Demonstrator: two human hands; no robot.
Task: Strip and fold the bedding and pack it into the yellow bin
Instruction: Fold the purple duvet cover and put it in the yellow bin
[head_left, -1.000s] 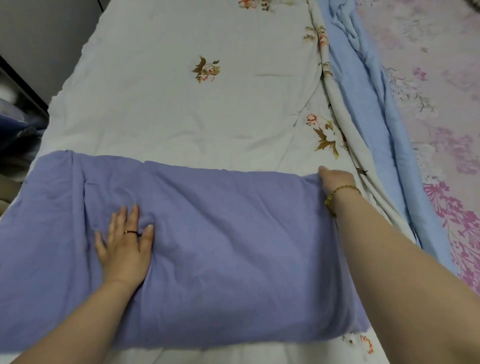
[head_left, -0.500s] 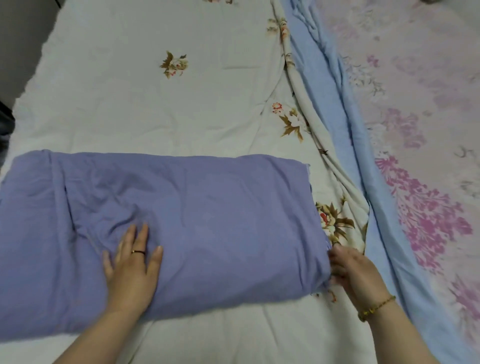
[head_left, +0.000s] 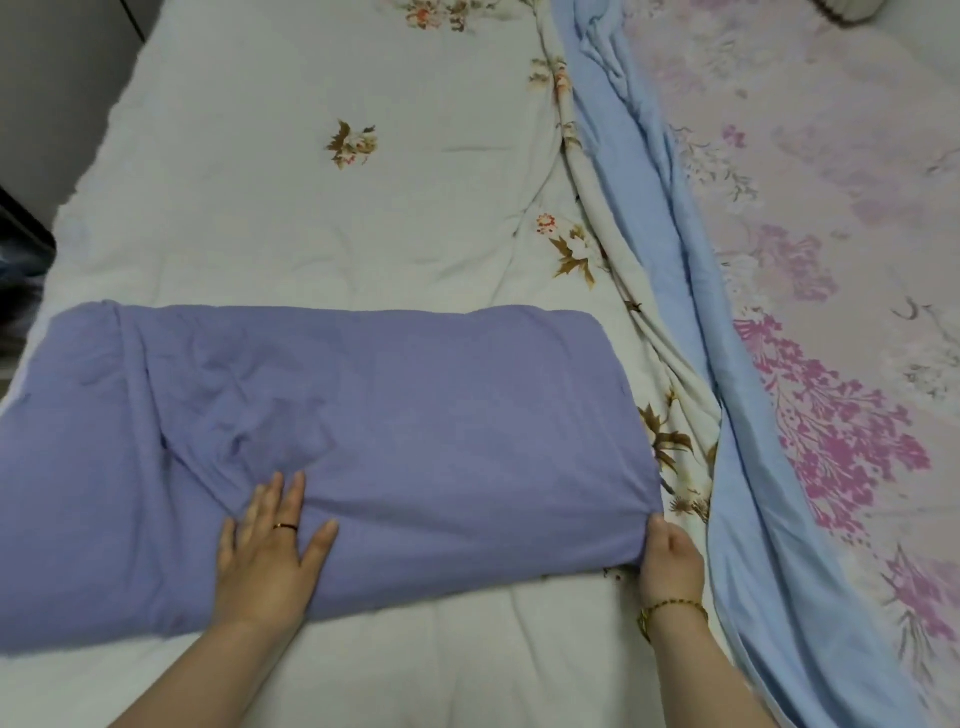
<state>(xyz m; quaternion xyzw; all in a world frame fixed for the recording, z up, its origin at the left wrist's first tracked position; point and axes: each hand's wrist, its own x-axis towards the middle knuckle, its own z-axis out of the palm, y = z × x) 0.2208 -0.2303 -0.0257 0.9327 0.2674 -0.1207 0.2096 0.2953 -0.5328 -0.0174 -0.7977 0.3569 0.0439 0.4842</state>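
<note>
Since a second ago my right hand (head_left: 672, 564) has come down from the far right corner of the purple bedding (head_left: 415, 415) to its near right corner. There its fingers curl onto the cloth with their tips hidden, and creases gather toward them.

Underneath everything a white quilt (head_left: 311, 218) covers the bed, soft and lightly puckered, printed with scattered brown and red flower sprigs. Along its right edge a light blue sheet (head_left: 639, 218) lies bunched in a long rumpled band. Beyond that is a pink sheet (head_left: 831, 260) with large magenta blossoms. A plain grey panel (head_left: 52, 78) stands at the bed's left side.

The purple bedding is folded into a thick, rounded oblong that lies crosswise on the near part of the quilt. Its matte weave is wrinkled most toward the left end. My left hand (head_left: 267, 558) rests flat on its near edge with fingers straight and slightly spread, holding nothing, a dark ring (head_left: 285, 527) on one finger. A gold bracelet (head_left: 670, 609) circles my right wrist.

My left hand lies where it lay half a second ago. My right hand, then just clear of the corner, now touches it.
</note>
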